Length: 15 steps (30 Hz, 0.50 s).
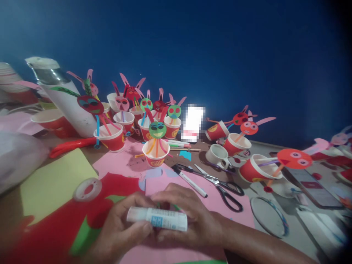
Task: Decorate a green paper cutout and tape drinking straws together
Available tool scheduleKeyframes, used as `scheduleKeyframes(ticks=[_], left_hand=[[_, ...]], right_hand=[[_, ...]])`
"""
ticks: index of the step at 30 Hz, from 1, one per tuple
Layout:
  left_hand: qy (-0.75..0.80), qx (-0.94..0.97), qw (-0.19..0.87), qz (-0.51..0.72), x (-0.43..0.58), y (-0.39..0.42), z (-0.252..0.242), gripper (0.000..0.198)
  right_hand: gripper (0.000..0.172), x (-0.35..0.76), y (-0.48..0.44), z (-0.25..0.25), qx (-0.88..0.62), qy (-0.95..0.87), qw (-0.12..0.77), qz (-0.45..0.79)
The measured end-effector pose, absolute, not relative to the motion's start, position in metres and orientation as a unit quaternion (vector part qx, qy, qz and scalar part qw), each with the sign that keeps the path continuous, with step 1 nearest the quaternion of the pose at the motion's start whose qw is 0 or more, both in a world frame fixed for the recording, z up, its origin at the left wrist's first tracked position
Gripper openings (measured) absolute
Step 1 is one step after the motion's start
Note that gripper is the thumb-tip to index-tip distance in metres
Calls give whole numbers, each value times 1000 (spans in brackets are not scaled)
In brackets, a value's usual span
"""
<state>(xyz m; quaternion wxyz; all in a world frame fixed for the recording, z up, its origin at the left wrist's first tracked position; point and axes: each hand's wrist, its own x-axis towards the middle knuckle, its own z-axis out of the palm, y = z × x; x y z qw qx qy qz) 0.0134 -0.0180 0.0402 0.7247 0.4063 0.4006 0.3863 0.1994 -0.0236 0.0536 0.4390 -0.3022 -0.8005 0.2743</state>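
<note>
Both my hands meet low in the middle of the view around a white glue stick (158,218) that lies sideways between them. My left hand (121,229) pinches its left end with thumb and fingers. My right hand (189,216) curls over its right end from above. Under the hands lie pink paper (176,179) and red and green paper pieces (82,223). Just beyond my right hand rest a white marker (189,180) and black-handled scissors (220,185).
Many red paper cups with straw-and-paper rabbit faces (156,146) stand across the back of the table. A tape roll (88,189) lies on a yellow sheet (55,181). A white bottle (63,95) leans at left; a phone (313,185) and a ring (268,216) sit at right.
</note>
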Motion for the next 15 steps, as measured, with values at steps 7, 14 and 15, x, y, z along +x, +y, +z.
scheduleKeyframes(ticks=[7, 14, 15], left_hand=[[362, 508, 723, 298, 3, -23, 38, 44], [368, 811, 333, 310, -26, -62, 35, 21], [350, 849, 271, 288, -25, -63, 36, 19]], right_hand=[[32, 196, -30, 61, -303, -719, 514, 358], [20, 223, -38, 51, -432, -532, 573, 449], [20, 224, -39, 48, -439, -532, 565, 453]])
